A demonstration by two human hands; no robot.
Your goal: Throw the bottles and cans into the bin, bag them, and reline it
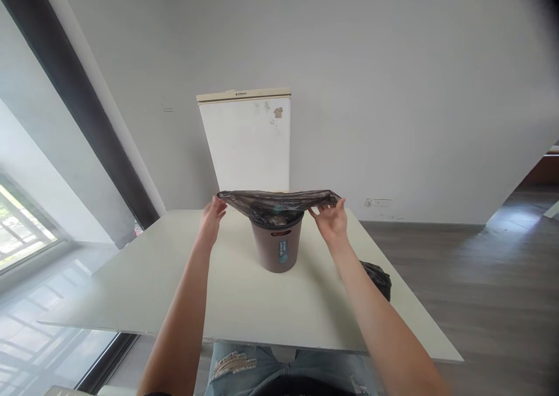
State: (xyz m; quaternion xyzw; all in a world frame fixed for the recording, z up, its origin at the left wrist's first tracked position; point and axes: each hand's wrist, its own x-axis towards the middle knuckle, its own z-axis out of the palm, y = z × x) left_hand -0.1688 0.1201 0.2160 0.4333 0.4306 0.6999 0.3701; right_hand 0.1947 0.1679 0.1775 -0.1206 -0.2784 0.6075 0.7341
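A brown trash can [271, 250] with an oval handle slot and a teal label stands upright on the table. Its mouth is covered by a thin black trash bag [279, 201], partly sunk inside and stretched wide above the rim. My left hand [212, 212] pinches the bag's left end. At the opposite end, my right hand [331, 216] grips the bag with its fingers curled under the edge. Both hands are at about rim height, out to either side of the can.
The white table [244, 314] spans the space before me. Near its right edge, beyond my right forearm, lies a bunched black plastic bundle [378, 278]. A white refrigerator [248, 145] stands behind the table against the grey wall. A window [21, 221] is at the left.
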